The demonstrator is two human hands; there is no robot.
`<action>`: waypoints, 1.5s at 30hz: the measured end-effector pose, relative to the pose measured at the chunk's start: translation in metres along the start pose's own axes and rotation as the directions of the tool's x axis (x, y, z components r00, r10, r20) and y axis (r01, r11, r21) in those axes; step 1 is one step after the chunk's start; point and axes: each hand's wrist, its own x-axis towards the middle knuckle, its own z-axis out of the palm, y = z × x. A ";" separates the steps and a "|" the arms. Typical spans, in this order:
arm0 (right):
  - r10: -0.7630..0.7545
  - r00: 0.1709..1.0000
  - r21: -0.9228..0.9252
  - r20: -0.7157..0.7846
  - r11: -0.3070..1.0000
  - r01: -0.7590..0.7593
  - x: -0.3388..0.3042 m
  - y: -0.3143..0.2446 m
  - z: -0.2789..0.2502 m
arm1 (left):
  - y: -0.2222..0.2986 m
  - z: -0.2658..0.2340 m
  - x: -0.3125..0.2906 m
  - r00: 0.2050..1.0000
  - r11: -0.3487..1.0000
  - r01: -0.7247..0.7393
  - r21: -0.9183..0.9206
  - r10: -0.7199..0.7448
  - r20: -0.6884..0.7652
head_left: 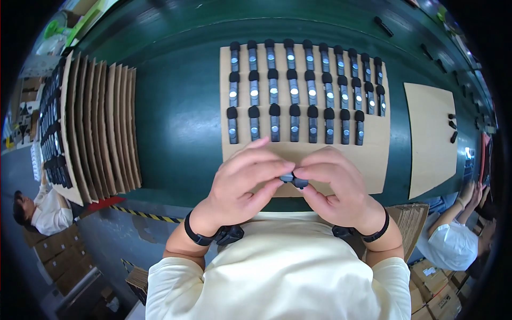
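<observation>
Between both hands, in front of my chest, is a small dark clip-on microphone (300, 183), partly hidden by the fingers. My left hand (240, 178) pinches its left end with thumb and forefinger. From the other side my right hand (338, 184) grips the black end between thumb and fingers. Just beyond the hands lies a cardboard sheet (373, 160) bearing three rows of similar microphones. Each has a black foam cap and a shiny round spot on its grey body. The nearest row, including a microphone (274, 122), ends short of the sheet's right side.
A stack of cardboard layers (106, 128) stands at the left of the green table (176, 106). To the right, another cardboard sheet (432, 133) carries a few small black pieces (453, 125). More microphones (383, 25) lie at far right. People (453, 240) work on both sides.
</observation>
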 end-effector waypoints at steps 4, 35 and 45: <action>0.026 0.998 -0.027 0.062 0.999 -0.024 -0.005 0.003 0.023 | -0.005 -0.018 -0.028 0.996 0.981 -0.054 0.188 0.040 0.076; 0.054 0.961 -0.486 0.271 0.870 0.088 -0.010 0.021 0.063 | -0.029 -0.018 -0.060 0.992 0.793 -0.121 0.597 0.073 0.104; 0.115 0.982 -0.419 0.153 0.907 -0.041 0.002 0.009 -0.042 | 0.014 -0.055 0.056 0.944 0.809 -0.299 0.505 0.175 0.279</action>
